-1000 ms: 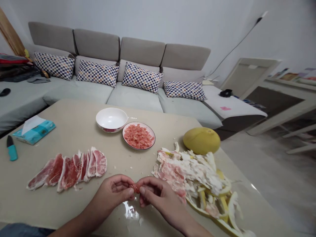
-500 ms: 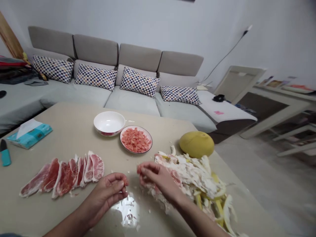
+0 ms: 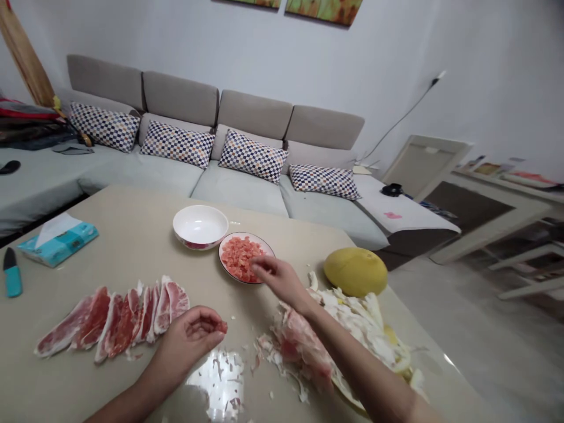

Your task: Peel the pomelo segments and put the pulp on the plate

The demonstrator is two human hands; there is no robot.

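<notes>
My left hand (image 3: 191, 335) is closed, pinching a small piece of pomelo flesh (image 3: 222, 327) at its fingertips above the table. My right hand (image 3: 279, 279) reaches over the right edge of a plate (image 3: 227, 271) heaped with pink pomelo bits (image 3: 240, 257). Its thumb and fingers are drawn together; whether anything is between them I cannot make out. Beside my left hand lies a row of peeled pomelo segments (image 3: 118, 317), some with white membrane. Under my right forearm spreads a pile of white pith and peel (image 3: 352, 320), with pinkish membranes (image 3: 299, 343) at its near side.
A white bowl (image 3: 200, 226) stands just left of the plate. A whole yellow pomelo (image 3: 356, 271) sits behind the peel pile. At the left are a tissue pack (image 3: 59, 241) and a teal-handled knife (image 3: 13, 281). Scraps dot the table (image 3: 145, 247); a sofa (image 3: 247, 182) lies beyond.
My right hand has moved from the near edge of the peel pile, up and forward to the plate. My left hand stays nearly in place with its piece. The view has tilted up slightly.
</notes>
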